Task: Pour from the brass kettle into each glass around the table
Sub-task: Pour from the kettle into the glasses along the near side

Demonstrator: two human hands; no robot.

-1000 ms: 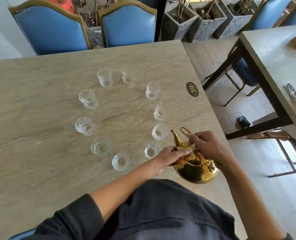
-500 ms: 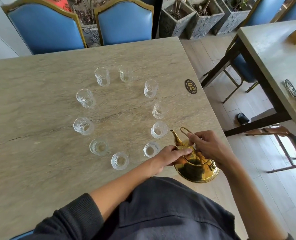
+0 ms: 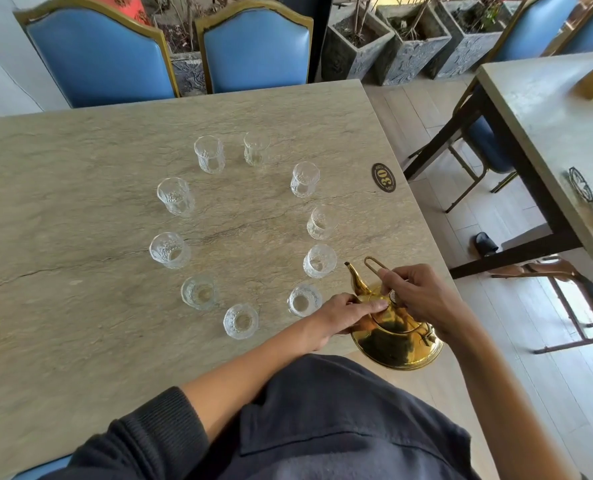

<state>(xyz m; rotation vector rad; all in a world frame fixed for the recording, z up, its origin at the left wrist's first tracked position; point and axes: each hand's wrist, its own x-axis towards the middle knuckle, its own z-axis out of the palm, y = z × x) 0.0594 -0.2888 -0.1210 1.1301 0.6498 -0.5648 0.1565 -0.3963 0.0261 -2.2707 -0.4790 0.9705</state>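
Stone-look beige counter (image 3: 80, 341), veined grey-brown, in a dining room with pale wood-plank flooring.

Brass kettle (image 3: 395, 337): near the counter's right edge, spout pointing toward the ring of glasses; contents not visible, lid on. Whether its base rests on the counter cannot be told.

Glasses, ten, clear and pressed-pattern, upright, set in a ring to the left of the kettle. Nearest glass (image 3: 303, 300) stands just beside the kettle's spout side; the next one (image 3: 319, 260) sits a little beyond the spout tip. Liquid level in any glass cannot be told.

Left hand (image 3: 343, 315): fingers laid fairly straight across the kettle's lid and shoulder, pressing it. Right hand (image 3: 423, 299): fingers curled round the kettle's wire handle (image 3: 374, 263), whose looped end sticks out past the fingers. Hands close together, both on the kettle.

Oval dark plaque (image 3: 383, 177) on the counter, beyond the kettle near the right edge, gold numerals "30".

Two blue upholstered chairs (image 3: 257, 46) with gold frames at the counter's far side. Grey carved stone planters (image 3: 353, 46) with bare stems behind them. Second table (image 3: 547, 133) to the right of the kettle, across the floor, with a dark frame.
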